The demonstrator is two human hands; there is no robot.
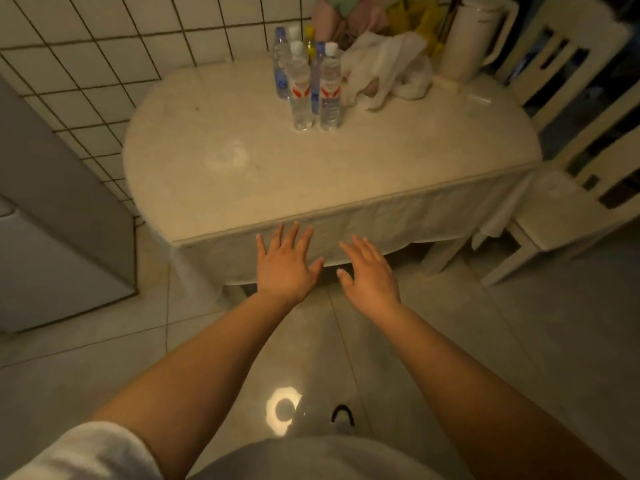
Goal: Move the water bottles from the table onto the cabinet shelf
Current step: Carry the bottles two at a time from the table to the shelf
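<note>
1. Left hand (282, 263): fingers spread and straight, palm down, holding nothing, in front of the near tabletop (277, 168) edge.
2. Right hand (370, 271): fingers extended, slightly apart, palm down, holding nothing, just beside the left hand.
3. Water bottles (306, 77): upright cluster at the far side of the tabletop, near the tiled wall (104, 46); the two nearest carry red-and-white labels and white caps.
4. Crumpled white plastic bag (388, 71) just right of the bottles; cream jug (471, 39) beyond it.
5. Cream chair (554, 209) at the table's right.
</note>
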